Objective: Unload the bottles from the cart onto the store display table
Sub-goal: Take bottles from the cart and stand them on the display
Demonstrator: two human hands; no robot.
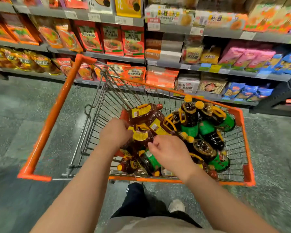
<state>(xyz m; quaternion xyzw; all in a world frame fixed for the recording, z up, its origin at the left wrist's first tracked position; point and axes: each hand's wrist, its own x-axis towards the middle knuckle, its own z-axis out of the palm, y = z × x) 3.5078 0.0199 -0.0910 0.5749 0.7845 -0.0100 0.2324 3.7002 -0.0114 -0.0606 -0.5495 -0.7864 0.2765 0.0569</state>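
An orange-rimmed wire cart (60,105) holds several bottles lying in a heap. Some are brown with yellow handles and labels (146,113); others are dark with green labels and yellow caps (190,120). My left hand (115,132) reaches into the cart, its fingers curled at the yellow handle of a brown bottle (140,136) on top of the heap. My right hand (170,152) hovers just right of that bottle with its fingers curled under. Whether it holds anything is hidden by the back of the hand.
Store shelves (97,56) packed with red and orange food packets run behind the cart, with pink and blue packets (252,59) to the right. Grey speckled floor (23,115) lies to the left. My legs and shoes (176,206) stand at the cart's near edge.
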